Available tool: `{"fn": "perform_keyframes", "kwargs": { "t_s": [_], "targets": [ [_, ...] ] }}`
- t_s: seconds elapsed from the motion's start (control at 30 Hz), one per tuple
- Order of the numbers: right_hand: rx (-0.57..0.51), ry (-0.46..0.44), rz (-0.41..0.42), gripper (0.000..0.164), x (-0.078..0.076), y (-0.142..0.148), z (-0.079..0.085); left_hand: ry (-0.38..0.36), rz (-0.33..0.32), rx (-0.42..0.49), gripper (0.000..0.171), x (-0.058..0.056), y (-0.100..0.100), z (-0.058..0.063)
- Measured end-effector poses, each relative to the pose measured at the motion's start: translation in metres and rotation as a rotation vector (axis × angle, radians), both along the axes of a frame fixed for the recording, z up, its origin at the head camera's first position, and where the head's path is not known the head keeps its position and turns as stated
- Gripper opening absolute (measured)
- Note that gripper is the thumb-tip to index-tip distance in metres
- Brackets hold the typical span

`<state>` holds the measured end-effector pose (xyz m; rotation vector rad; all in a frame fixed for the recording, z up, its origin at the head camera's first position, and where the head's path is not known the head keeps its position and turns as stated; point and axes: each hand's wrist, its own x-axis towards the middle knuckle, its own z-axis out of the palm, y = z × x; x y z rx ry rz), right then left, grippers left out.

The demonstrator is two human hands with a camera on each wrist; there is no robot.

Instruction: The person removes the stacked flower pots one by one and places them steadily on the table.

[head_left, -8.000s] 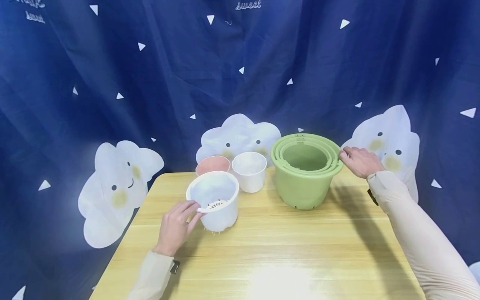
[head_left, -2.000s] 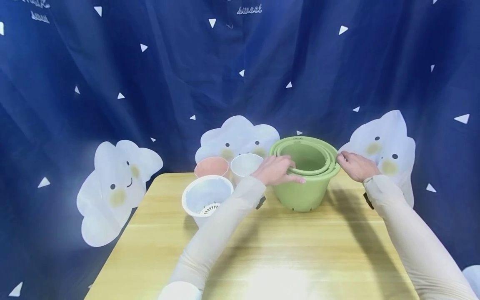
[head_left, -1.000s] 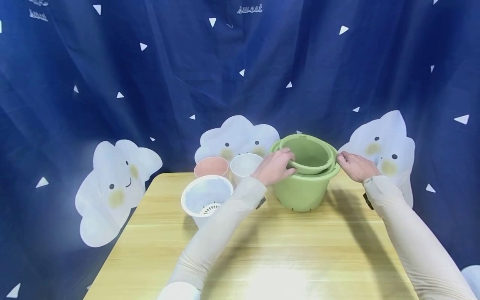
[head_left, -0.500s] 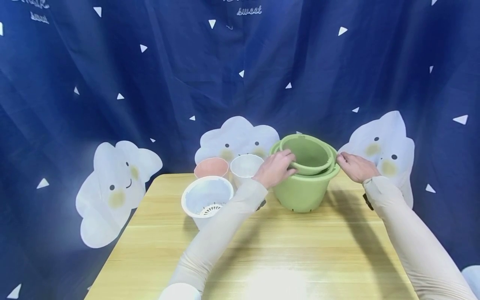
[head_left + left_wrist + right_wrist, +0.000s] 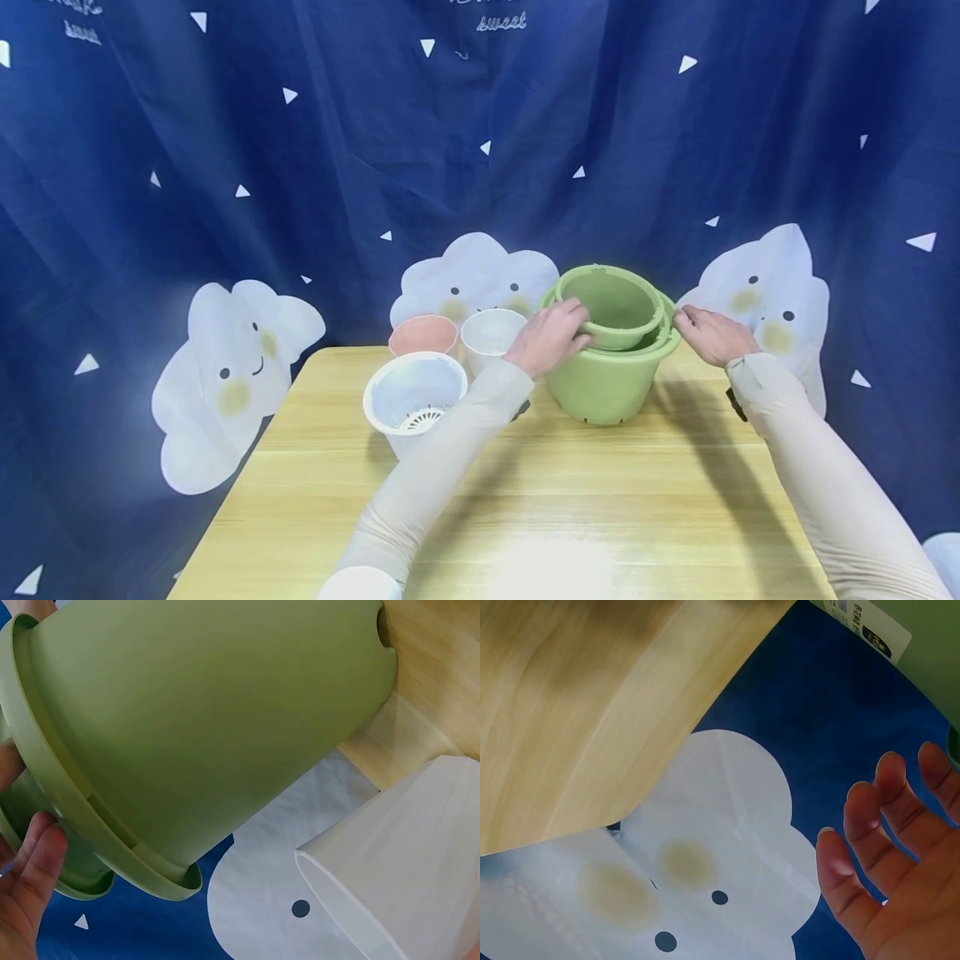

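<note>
In the head view, my left hand (image 5: 549, 337) pinches the near left rim of a small green flower pot (image 5: 611, 300). This pot sits raised within a larger green flower pot (image 5: 600, 387) that stands on the table. My right hand (image 5: 717, 335) pinches the right rim of that larger pot. Its other fingers (image 5: 866, 806) lie loosely bent in the right wrist view, and its thumb is out of sight there. The left wrist view has the left fingers (image 5: 45, 847) at the inner pot's rim, beside the large pot's outer wall. How many pots are nested is partly hidden.
A white pot with a slotted bottom (image 5: 412, 392) stands left, partly behind the left sleeve. Behind it are a pink pot (image 5: 423, 335) and another white pot (image 5: 491, 329). The wooden table (image 5: 600, 492) ends at a dark blue curtain (image 5: 480, 125) with cloud prints.
My left hand has let go of the slotted white pot, gone right to the green stack and raised an inner pot. During the last half second that pot shifts slightly up and left. My right hand stays.
</note>
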<state>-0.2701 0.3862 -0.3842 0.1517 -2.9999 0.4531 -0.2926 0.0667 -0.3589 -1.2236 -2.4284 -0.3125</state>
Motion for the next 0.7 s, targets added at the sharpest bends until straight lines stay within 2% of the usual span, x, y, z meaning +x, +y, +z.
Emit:
{"fn": "perform_keyframes", "kwargs": {
  "t_s": [0.7],
  "targets": [
    [0.037, -0.015, -0.002, 0.059, -0.0015, 0.0013, 0.002, 0.119, -0.048, 0.096, 0.025, 0.0029, -0.0028, 0.0091]
  ]
}}
